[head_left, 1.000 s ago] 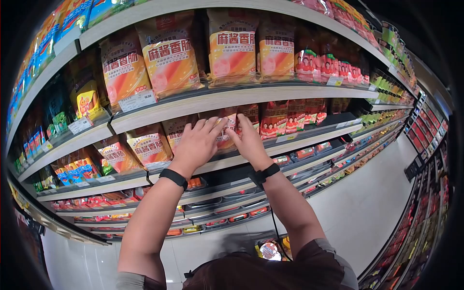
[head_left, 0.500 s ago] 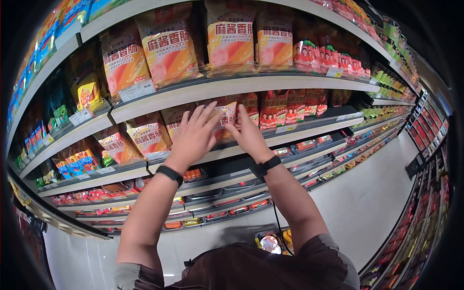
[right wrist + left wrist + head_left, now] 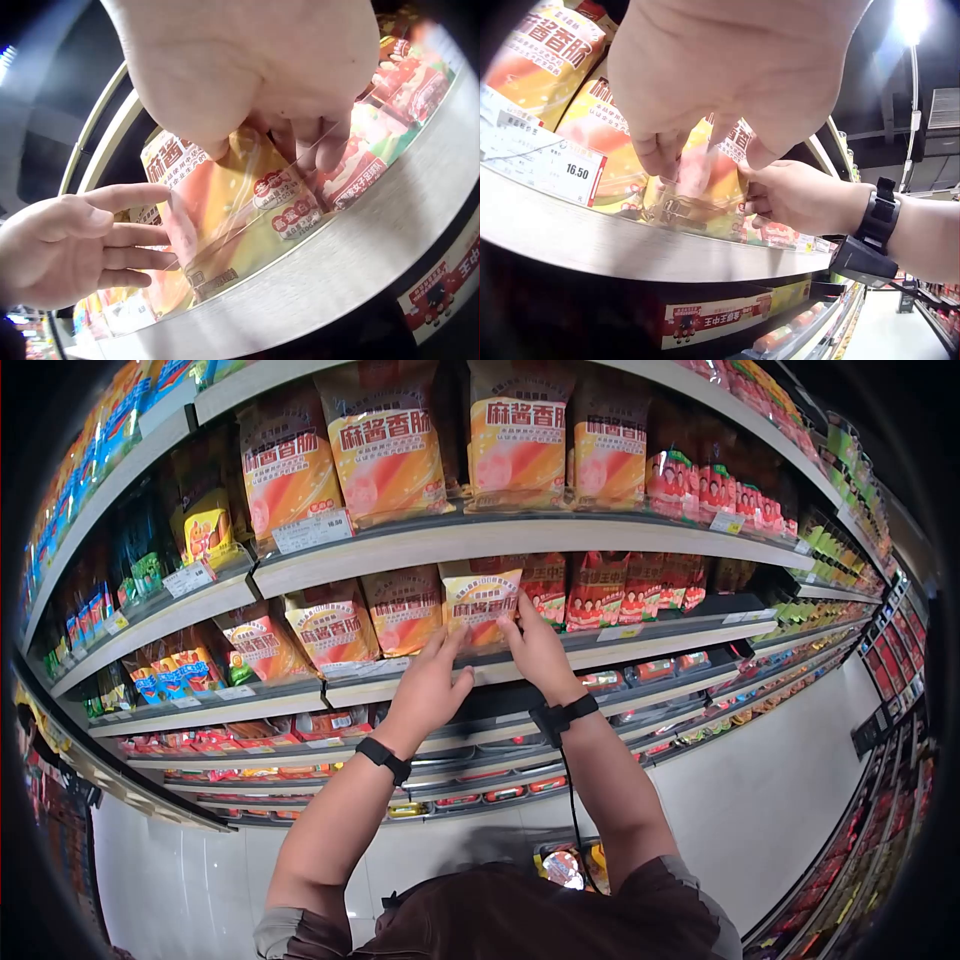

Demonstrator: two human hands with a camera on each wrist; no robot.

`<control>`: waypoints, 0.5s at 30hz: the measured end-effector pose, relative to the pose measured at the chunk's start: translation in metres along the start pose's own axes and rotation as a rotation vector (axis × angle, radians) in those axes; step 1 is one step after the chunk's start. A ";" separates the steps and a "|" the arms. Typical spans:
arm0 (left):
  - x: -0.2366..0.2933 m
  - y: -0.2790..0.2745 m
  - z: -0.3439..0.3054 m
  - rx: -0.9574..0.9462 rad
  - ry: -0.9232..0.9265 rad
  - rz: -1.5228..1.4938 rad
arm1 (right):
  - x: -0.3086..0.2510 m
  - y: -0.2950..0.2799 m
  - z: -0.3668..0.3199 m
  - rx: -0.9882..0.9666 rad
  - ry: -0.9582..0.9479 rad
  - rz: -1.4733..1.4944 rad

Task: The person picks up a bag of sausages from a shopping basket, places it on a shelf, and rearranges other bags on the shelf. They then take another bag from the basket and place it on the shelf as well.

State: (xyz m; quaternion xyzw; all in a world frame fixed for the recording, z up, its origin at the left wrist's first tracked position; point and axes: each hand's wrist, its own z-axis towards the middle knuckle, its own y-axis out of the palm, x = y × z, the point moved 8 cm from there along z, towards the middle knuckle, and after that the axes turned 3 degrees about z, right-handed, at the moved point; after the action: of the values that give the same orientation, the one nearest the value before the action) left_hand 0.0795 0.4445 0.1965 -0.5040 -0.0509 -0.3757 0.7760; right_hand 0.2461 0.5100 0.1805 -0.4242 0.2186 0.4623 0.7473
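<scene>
An orange-and-yellow bag of sausages (image 3: pixel 481 600) stands upright at the front of the middle shelf, behind its low clear lip. My right hand (image 3: pixel 541 656) pinches the bag's right edge, thumb on the printed front and fingers round the side. In the left wrist view, the right hand (image 3: pixel 802 196) shows beyond the bag. My left hand (image 3: pixel 425 695) lies at the bag's lower left, fingertips against its edge. The right wrist view shows the left hand (image 3: pixel 75 244) with fingers extended and spread toward the bag's side.
Matching bags (image 3: pixel 405 610) stand to the left, and red packs (image 3: pixel 597 600) to the right. A shelf board (image 3: pixel 400 552) with larger sausage bags (image 3: pixel 390 455) runs close above. Lower shelves hold packaged goods. A container with packs (image 3: pixel 562 868) sits near the floor by the person.
My left hand has come down from over the bag's front to its lower left side, uncovering the print. The right hand stays at the right edge. The head view has shifted slightly.
</scene>
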 end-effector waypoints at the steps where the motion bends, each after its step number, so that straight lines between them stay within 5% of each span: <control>1: 0.000 0.000 0.001 -0.010 -0.012 0.015 | -0.001 0.001 0.001 -0.029 0.012 0.015; 15: 0.009 -0.008 0.018 -0.089 0.125 0.339 | -0.001 0.001 0.005 -0.036 0.031 -0.219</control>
State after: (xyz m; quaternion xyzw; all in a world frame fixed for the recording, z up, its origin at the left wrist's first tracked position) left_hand 0.0868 0.4525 0.2151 -0.5147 0.0999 -0.2722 0.8068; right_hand 0.2449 0.5143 0.1835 -0.4659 0.1742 0.3749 0.7823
